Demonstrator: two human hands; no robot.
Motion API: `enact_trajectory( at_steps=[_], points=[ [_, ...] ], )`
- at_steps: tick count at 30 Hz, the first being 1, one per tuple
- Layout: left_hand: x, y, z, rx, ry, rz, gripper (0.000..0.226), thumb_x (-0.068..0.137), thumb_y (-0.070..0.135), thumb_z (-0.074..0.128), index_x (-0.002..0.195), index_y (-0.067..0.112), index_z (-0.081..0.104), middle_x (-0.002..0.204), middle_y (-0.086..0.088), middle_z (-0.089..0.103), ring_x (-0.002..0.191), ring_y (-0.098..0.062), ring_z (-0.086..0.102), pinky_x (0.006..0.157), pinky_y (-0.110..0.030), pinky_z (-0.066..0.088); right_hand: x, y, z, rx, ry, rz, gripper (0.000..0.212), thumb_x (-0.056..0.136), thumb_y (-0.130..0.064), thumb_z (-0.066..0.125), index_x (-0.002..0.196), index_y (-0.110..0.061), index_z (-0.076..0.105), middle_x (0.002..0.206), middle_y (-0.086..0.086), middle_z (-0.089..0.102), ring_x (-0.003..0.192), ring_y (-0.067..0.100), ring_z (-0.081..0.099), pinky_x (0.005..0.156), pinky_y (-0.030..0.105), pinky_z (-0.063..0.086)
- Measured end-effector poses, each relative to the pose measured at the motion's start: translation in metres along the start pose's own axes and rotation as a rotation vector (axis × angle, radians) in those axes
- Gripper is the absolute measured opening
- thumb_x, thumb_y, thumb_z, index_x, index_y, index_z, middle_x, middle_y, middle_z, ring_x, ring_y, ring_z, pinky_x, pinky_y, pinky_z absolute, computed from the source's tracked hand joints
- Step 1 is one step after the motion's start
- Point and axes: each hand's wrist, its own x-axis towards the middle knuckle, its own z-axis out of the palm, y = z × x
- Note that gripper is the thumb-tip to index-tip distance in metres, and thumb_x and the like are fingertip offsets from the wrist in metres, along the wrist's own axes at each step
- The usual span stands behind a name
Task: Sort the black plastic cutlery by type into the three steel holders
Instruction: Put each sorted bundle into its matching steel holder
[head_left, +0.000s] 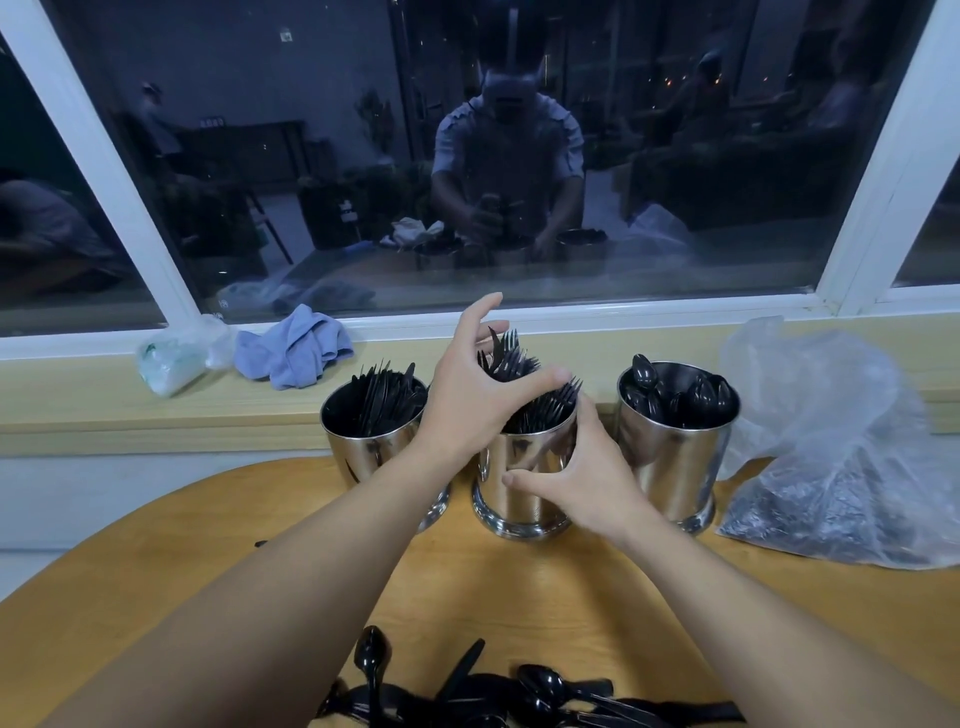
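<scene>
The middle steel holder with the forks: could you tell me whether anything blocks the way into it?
Only the person's own hands. The left hand arches over the forks standing in the middle holder, partly covering its mouth, and the right hand curls around its side. Nothing else visibly stands over that opening.

On the sill you've got a crumpled blue cloth (295, 347) w/ a clear bag of whitish stuff (174, 356) just left of it. Big crinkled plastic bag (831, 447) sits at table's (218, 525) right; dark window (467, 156) behind.
</scene>
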Motion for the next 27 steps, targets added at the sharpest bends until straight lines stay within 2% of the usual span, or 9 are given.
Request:
enact_trajectory(
  at_steps=[3,6,10,13,17,20,22,24,27],
  points=[
    [0.007,-0.001,0.007,0.069,0.011,-0.050,0.089,0.085,0.060,0.090,0.157,0.058,0.040,0.142,0.018,0.066,0.130,-0.001,0.060,0.112,-0.039,0.049,0.001,0.000,0.000,0.009,-0.003,0.008,0.102,0.061,-0.044,0.105,0.142,-0.045,0.042,0.125,-0.030,0.068,0.118,-0.015,0.059,0.101,0.021,0.049],
    [0.013,-0.005,0.010,0.031,0.033,-0.063,0.077,0.093,0.045,0.084,0.159,0.057,0.044,0.144,0.017,0.067,0.133,-0.003,0.061,0.117,-0.044,0.050,0.001,0.001,0.000,0.006,-0.007,-0.008,0.103,0.061,-0.043,0.104,0.143,-0.044,0.042,0.121,-0.031,0.070,0.119,-0.012,0.059,0.104,0.025,0.049],
    [0.015,-0.011,0.009,-0.031,0.033,-0.021,0.048,0.096,0.030,0.084,0.142,0.040,0.072,0.115,0.016,0.077,0.105,-0.010,0.074,0.105,-0.047,0.060,0.002,0.003,0.000,0.013,-0.015,-0.017,0.101,0.062,-0.043,0.104,0.141,-0.045,0.042,0.121,-0.028,0.071,0.121,-0.011,0.060,0.106,0.026,0.049],
    [0.007,-0.009,0.007,0.072,0.025,0.026,0.037,0.099,0.051,0.078,0.132,0.035,0.074,0.096,0.007,0.076,0.100,-0.016,0.071,0.099,-0.045,0.059,0.002,0.003,0.001,0.032,-0.013,-0.018,0.104,0.061,-0.044,0.105,0.144,-0.046,0.041,0.130,-0.027,0.067,0.122,-0.011,0.060,0.106,0.024,0.049],
    [0.001,-0.017,0.009,0.463,0.011,0.138,0.048,0.101,0.071,0.062,0.127,0.031,0.069,0.119,0.014,0.071,0.126,-0.016,0.058,0.105,-0.041,0.051,0.002,0.004,0.002,0.028,-0.015,-0.017,0.108,0.060,-0.050,0.103,0.147,-0.045,0.039,0.135,-0.027,0.064,0.125,-0.009,0.058,0.108,0.026,0.049],
    [-0.004,-0.013,0.007,0.257,-0.031,0.058,0.085,0.095,0.064,0.078,0.166,0.040,0.038,0.155,0.014,0.056,0.143,-0.005,0.050,0.112,-0.027,0.044,0.003,0.006,0.003,0.012,-0.018,0.001,0.122,0.058,-0.058,0.102,0.156,-0.040,0.034,0.141,-0.025,0.060,0.131,-0.004,0.056,0.111,0.028,0.047],
    [-0.006,-0.004,0.003,0.209,-0.034,0.144,0.096,0.095,0.054,0.084,0.170,0.049,0.026,0.160,0.017,0.047,0.146,-0.001,0.046,0.112,-0.019,0.040,0.002,0.006,0.003,0.007,-0.018,0.010,0.129,0.057,-0.059,0.102,0.161,-0.036,0.029,0.145,-0.025,0.058,0.134,-0.004,0.053,0.112,0.027,0.045],
    [-0.006,0.002,0.002,0.233,-0.087,0.256,0.085,0.103,0.046,0.078,0.171,0.048,0.028,0.164,0.018,0.042,0.152,-0.001,0.041,0.115,-0.015,0.036,0.002,0.005,0.003,0.008,-0.018,0.014,0.129,0.057,-0.059,0.102,0.162,-0.037,0.029,0.146,-0.027,0.057,0.136,-0.005,0.052,0.113,0.027,0.044],
    [-0.002,-0.002,0.005,0.294,-0.125,0.299,0.048,0.114,0.046,0.059,0.161,0.038,0.054,0.161,0.018,0.049,0.151,-0.001,0.043,0.122,-0.031,0.041,0.000,0.003,0.003,0.013,-0.015,0.008,0.117,0.060,-0.053,0.103,0.155,-0.041,0.036,0.141,-0.030,0.059,0.132,-0.009,0.053,0.111,0.027,0.046]
  ],
)
